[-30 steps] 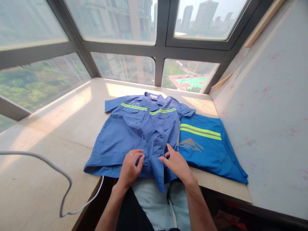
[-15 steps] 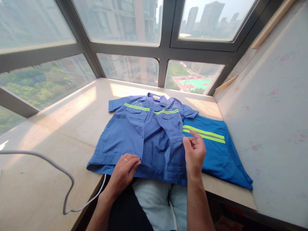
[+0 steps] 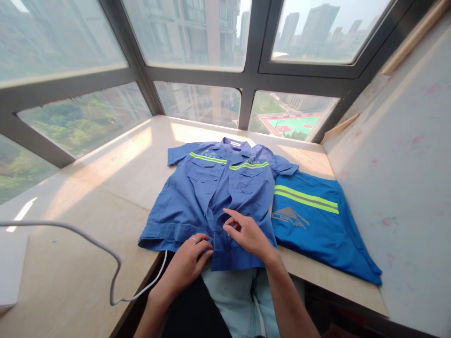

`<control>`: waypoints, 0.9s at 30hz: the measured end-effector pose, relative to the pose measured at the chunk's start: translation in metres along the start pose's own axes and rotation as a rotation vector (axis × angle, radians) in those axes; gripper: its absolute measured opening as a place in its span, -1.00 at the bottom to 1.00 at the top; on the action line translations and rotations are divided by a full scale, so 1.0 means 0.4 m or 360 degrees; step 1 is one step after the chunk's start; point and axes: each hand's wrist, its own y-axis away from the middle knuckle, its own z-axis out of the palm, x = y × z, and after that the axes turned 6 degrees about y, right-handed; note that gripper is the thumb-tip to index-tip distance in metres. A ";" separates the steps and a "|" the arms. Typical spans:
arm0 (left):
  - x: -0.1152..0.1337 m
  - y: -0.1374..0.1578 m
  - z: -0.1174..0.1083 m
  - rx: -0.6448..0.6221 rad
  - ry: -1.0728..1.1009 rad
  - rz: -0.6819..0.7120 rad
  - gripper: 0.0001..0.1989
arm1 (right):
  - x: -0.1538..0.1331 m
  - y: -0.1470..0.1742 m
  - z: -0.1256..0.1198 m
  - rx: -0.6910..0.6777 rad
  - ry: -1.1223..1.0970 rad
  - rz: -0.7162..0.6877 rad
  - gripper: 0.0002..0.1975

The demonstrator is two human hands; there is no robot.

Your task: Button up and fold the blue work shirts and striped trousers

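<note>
A blue short-sleeved work shirt (image 3: pixel 183 197) lies front up on the wooden ledge, collar toward the window, with yellow-green stripes across the chest. Its two front panels nearly meet down the middle. My right hand (image 3: pixel 248 237) is closed, thumb and index finger pinching the edge of the right-hand panel. Wearing a ring, my left hand (image 3: pixel 192 258) has its fingers closed on the bottom corner of the other panel, by the hem. Beside the shirt, on the right, lies a folded brighter blue garment (image 3: pixel 313 239) with a similar stripe and grey CEVA lettering.
A grey-white cable (image 3: pixel 88 241) loops over the left side of the wooden ledge (image 3: pixel 81 267) and under the shirt. At far left sits a white object (image 3: pixel 12 270). Window frames (image 3: pixel 197 77) close off the back, and a papered wall (image 3: pixel 398 188) stands on the right.
My right hand has moved left, drawing the right-hand front panel toward the middle over the shirt's inside. The left hand stays by the hem. The view has shifted slightly, uncovering the CEVA lettering.
</note>
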 end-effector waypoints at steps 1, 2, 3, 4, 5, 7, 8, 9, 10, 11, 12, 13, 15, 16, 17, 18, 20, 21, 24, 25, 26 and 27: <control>-0.005 0.001 0.001 0.0052 0.0002 -0.0009 -0.84 | 0.010 0.003 -0.022 0.0046 0.0040 0.0003 -0.50; -0.011 0.002 0.005 0.0122 -0.0002 -0.0015 -0.81 | 0.021 0.007 -0.047 0.0088 0.0090 0.0005 -0.51; -0.016 0.003 0.009 0.0206 -0.0008 -0.0019 -0.76 | 0.032 0.009 -0.073 0.0124 0.0147 0.0010 -0.52; -0.020 0.003 0.015 0.0296 -0.0009 -0.0021 -0.72 | 0.043 0.010 -0.098 0.0157 0.0212 0.0020 -0.53; -0.020 0.002 0.022 0.0383 -0.0001 -0.0021 -0.70 | 0.057 0.009 -0.122 0.0191 0.0280 0.0041 -0.55; -0.012 -0.004 0.034 0.0533 0.0045 -0.0029 -0.70 | 0.088 0.003 -0.161 0.0287 0.0415 0.0122 -0.56; -0.002 -0.010 0.039 0.0584 0.0081 -0.0032 -0.71 | 0.106 -0.001 -0.177 0.0346 0.0471 0.0176 -0.56; 0.009 -0.019 0.044 0.0622 0.0122 -0.0028 -0.72 | 0.126 -0.006 -0.191 0.0407 0.0511 0.0229 -0.55; 0.022 -0.033 0.048 0.0644 0.0162 -0.0014 -0.73 | 0.146 -0.012 -0.203 0.0471 0.0532 0.0275 -0.53; 0.035 -0.050 0.052 0.0653 0.0199 0.0006 -0.74 | 0.166 -0.018 -0.213 0.0531 0.0531 0.0309 -0.52; 0.047 -0.072 0.057 0.0659 0.0230 0.0027 -0.73 | 0.186 -0.023 -0.223 0.0590 0.0513 0.0333 -0.50; 0.058 -0.099 0.062 0.0662 0.0251 0.0046 -0.72 | 0.206 -0.028 -0.233 0.0653 0.0484 0.0355 -0.49; 0.076 -0.163 0.074 0.0656 0.0257 0.0061 -0.68 | 0.241 -0.036 -0.251 0.0772 0.0409 0.0411 -0.48; 0.083 -0.199 0.080 0.0644 0.0238 0.0050 -0.65 | 0.257 -0.040 -0.259 0.0815 0.0362 0.0456 -0.47; 0.089 -0.237 0.085 0.0624 0.0199 0.0021 -0.61 | 0.271 -0.043 -0.267 0.0841 0.0303 0.0510 -0.47; 0.094 -0.273 0.091 0.0604 0.0145 -0.0040 -0.55 | 0.282 -0.045 -0.273 0.0857 0.0234 0.0563 -0.46; 0.100 -0.341 0.098 0.0542 0.0016 -0.0213 -0.39 | 0.296 -0.052 -0.280 0.0855 0.0075 0.0655 -0.47; 0.100 -0.370 0.099 0.0489 -0.0032 -0.0294 -0.33 | 0.299 -0.055 -0.282 0.0835 -0.0005 0.0689 -0.48; 0.087 -0.429 0.093 0.0302 -0.0072 -0.0443 -0.45 | 0.296 -0.065 -0.279 0.0714 -0.0201 0.0730 -0.49; 0.077 -0.439 0.087 0.0284 -0.0057 -0.0447 -0.53 | 0.294 -0.068 -0.277 0.0669 -0.0251 0.0729 -0.48; 0.065 -0.444 0.078 0.0305 -0.0039 -0.0435 -0.58 | 0.293 -0.071 -0.274 0.0637 -0.0291 0.0719 -0.47; 0.052 -0.446 0.068 0.0365 -0.0021 -0.0418 -0.60 | 0.293 -0.074 -0.272 0.0616 -0.0314 0.0707 -0.46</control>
